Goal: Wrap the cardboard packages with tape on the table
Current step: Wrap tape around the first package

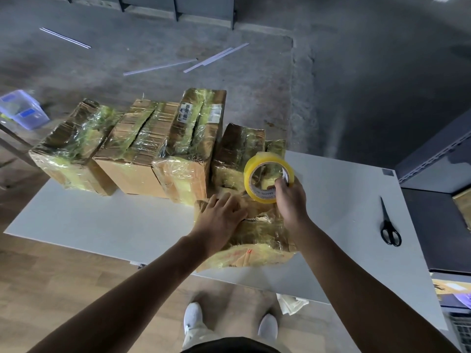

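- Pressing flat on the near cardboard package, the left hand lies palm down with fingers spread, gripping nothing.
- That brown, crumpled cardboard package, already glossy with yellowish clear tape, sits on the white rectangular table at the middle of its near edge, slightly overhanging it.
- The right hand is closed on a roll of yellowish clear packing tape with a white printed core, thumb and fingers pinching its lower rim; the roll stands on edge above the far end of the near package.
- Whether a strip runs from the roll to the cardboard is hard to tell, since the tape is clear and the hands cover that spot.
- A second taped package, darker and crumpled, stands just behind the near one, partly hidden by the roll.
- Three more brown cardboard boxes wrapped in tape line the far edge toward the far left corner, touching side by side: a tall box with a barcode label, a middle box and a leftmost box.
- A pair of black-handled scissors lies shut near the right edge of the table, well apart from the packages.
- Beyond the far left corner sits a clear plastic container with blue patches, off the table.
- White thin strips lie on the grey concrete floor beyond the table.
- Two white shoes stand on wood flooring beneath the near edge.
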The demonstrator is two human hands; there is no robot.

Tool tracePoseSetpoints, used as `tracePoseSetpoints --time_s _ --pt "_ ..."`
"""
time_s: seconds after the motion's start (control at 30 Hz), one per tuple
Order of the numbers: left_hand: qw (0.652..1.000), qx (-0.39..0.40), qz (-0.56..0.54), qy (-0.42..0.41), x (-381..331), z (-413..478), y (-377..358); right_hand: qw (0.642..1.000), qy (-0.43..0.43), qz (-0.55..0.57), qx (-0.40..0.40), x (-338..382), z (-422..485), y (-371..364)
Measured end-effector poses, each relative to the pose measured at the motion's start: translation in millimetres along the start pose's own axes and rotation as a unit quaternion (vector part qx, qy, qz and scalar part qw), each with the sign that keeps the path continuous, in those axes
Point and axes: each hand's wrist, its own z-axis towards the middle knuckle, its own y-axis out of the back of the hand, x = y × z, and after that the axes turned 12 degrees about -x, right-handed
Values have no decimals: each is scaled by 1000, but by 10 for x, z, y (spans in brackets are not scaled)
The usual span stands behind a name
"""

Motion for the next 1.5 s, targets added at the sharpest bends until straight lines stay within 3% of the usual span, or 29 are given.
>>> tracePoseSetpoints --time_s 0.17,0.23,0.33,0.47,0.73,0.87,1.0,1.17,1.5 --pt "999 21 32 -1 -151 122 61 1000 -3 -3 2 -7 5 -2" --pt "996 48 -13 67 -202 160 37 1000 -2 -5 3 -12 12 -1" --pt "979 30 -113 167 -259 229 -14 1000 -2 -4 4 -11 14 7" --pt "958 69 -202 191 -290 347 33 1000 -9 -4 2 1 14 7" --pt "936 95 -197 274 -348 410 17 999 -38 17 7 1 44 17" --pt "920 72 -235 305 -327 417 21 999 -36 19 11 -4 44 38" --pt "920 63 -249 297 -218 381 119 999 -34 14 15 -4 49 42" --pt "972 -9 -121 200 62 204 274 999 -29 -1 23 19 47 37" --pt "968 18 -109 223 69 352 137 999 14 -25 28 37 30 46"
